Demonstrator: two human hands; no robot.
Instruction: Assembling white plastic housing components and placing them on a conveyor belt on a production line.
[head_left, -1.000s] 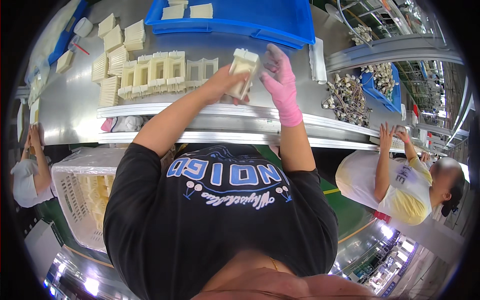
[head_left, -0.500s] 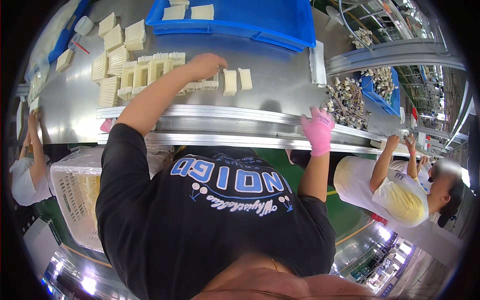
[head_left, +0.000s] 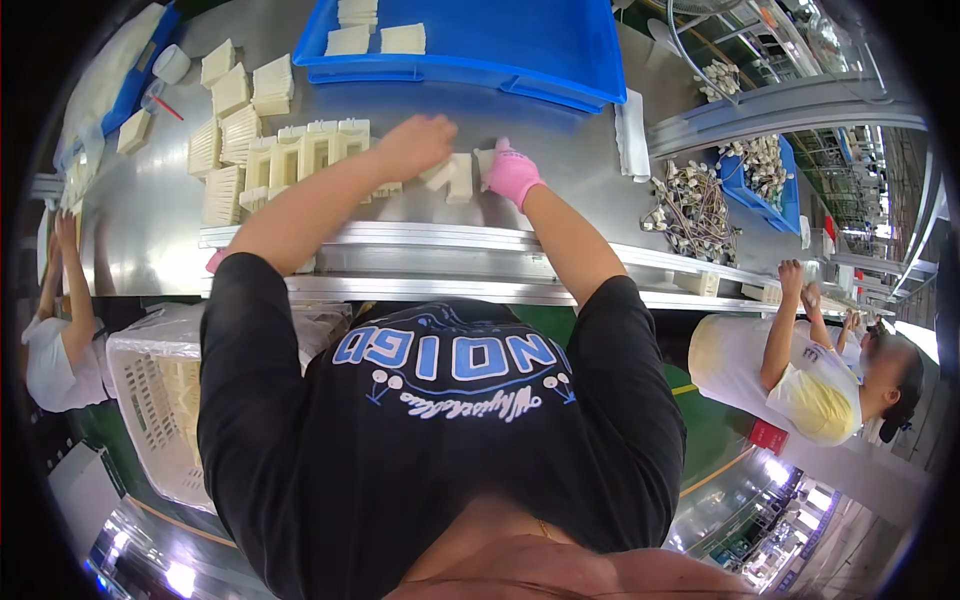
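My bare left hand (head_left: 418,142) is over the right end of a row of cream plastic frames (head_left: 318,148), its fingers curled, their tips hidden. Beside its palm lies a tilted cream plastic piece (head_left: 437,176); whether the hand grips that piece is not clear. Just to the right, an upright cream block (head_left: 460,180) lies on the metal table. In its pink glove, my right hand (head_left: 514,174) is closed on another cream block (head_left: 485,159), covering most of it.
Bundles of cream parts (head_left: 238,132) lie left of the row. A blue tray (head_left: 460,70) at the back holds a few more. A metal rail (head_left: 420,236) lines the near edge. Wired connectors (head_left: 690,210) pile up at right. Co-workers sit on both sides.
My right hand has moved left from the table's edge onto the right-hand cream block. My left hand has shifted slightly right, and a tilted cream piece now shows beside it.
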